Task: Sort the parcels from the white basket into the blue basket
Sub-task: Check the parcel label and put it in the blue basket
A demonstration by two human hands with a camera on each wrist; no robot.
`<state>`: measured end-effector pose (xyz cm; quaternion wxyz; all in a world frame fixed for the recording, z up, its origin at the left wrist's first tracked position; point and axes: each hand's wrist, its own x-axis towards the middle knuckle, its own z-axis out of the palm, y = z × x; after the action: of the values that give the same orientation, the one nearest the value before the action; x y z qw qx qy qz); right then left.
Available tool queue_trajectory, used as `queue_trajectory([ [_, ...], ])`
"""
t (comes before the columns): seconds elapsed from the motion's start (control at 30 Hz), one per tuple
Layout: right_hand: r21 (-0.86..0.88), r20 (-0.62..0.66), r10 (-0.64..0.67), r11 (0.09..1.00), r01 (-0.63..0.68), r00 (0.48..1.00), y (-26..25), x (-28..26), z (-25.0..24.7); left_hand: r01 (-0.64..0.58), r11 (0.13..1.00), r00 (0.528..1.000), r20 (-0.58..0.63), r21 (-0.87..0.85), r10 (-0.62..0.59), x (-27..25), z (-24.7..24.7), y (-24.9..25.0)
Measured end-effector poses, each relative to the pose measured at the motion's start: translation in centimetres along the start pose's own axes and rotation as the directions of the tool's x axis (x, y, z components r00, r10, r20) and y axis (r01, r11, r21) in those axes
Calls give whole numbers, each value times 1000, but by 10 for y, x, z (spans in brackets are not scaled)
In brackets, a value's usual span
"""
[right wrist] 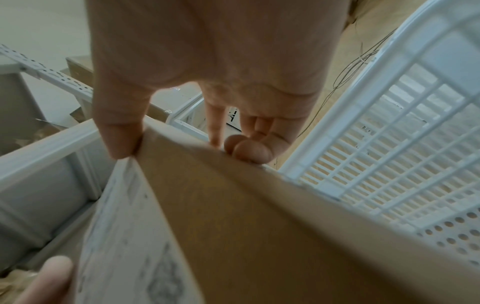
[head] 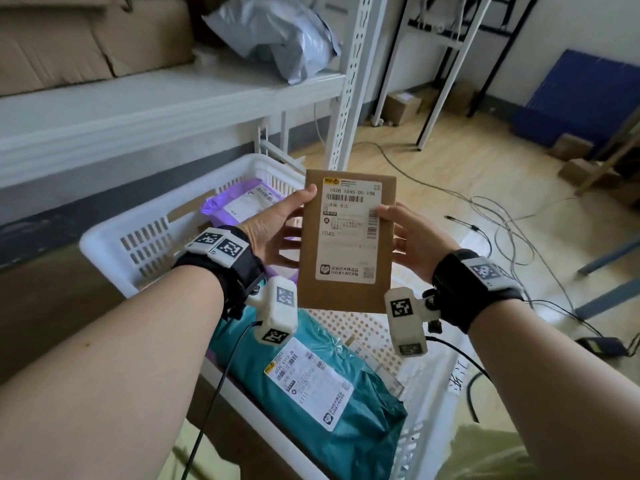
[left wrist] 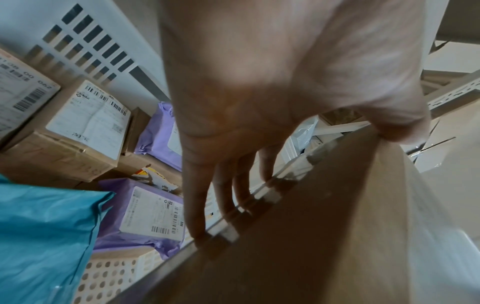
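Note:
A flat brown cardboard parcel [head: 348, 242] with a white shipping label is held upright above the white basket [head: 114, 237], label facing me. My left hand [head: 277, 230] grips its left edge, thumb on the front and fingers behind. My right hand [head: 412, 233] grips its right edge the same way. The parcel [left wrist: 298, 236] fills the lower right of the left wrist view, and the parcel [right wrist: 233, 226] fills the lower part of the right wrist view. In the basket lie a teal mailer bag [head: 318, 386], purple mailers [left wrist: 145, 216] and brown boxes [left wrist: 78, 127]. No blue basket is in view.
A white metal shelf [head: 166, 98] with cardboard boxes and a grey mailer bag [head: 277, 32] stands behind the basket. Cables [head: 502, 223] trail over the wooden floor at right. A blue flat object [head: 581, 98] leans on the far wall, with small boxes near it.

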<state>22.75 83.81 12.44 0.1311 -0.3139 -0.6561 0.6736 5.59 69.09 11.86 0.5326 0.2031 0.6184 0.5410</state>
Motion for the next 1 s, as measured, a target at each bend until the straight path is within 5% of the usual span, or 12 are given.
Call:
queue_trajectory([
  [1.0, -22, 12, -43, 999, 43, 999, -4, 2, 6, -36, 999, 991, -128, -12, 34, -2, 10, 2],
])
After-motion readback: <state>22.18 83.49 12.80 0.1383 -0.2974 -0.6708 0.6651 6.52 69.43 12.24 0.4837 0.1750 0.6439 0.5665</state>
